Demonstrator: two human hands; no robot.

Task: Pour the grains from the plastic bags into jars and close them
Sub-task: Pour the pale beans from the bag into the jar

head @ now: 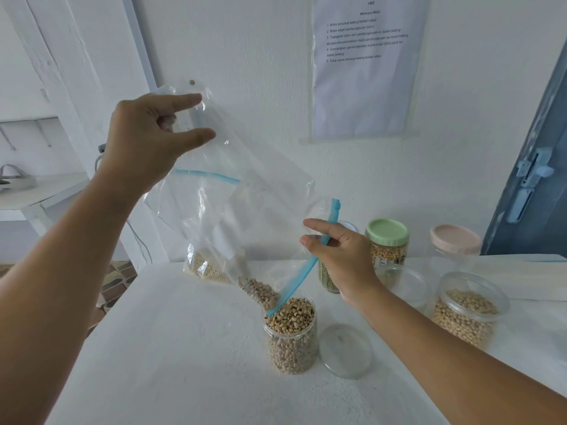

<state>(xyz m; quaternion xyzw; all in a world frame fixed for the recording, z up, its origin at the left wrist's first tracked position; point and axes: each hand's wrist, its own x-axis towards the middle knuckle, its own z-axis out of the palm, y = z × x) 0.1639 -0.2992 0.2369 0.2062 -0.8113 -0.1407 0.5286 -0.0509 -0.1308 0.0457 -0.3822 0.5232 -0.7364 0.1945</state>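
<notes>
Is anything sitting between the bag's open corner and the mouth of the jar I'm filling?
Nothing visible. The plastic bag mouth hangs directly over the open jar, with beans sliding straight in. Its clear lid lies on the table beside the jar, not over it.

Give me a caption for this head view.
Both hands tip a bag, spilling beans into an open jar.

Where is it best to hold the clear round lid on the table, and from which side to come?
Take the clear lid by its rim, coming from above with the right hand. It lies flat beside the open bean jar, so only the edge offers grip; its right side looks free.
</notes>
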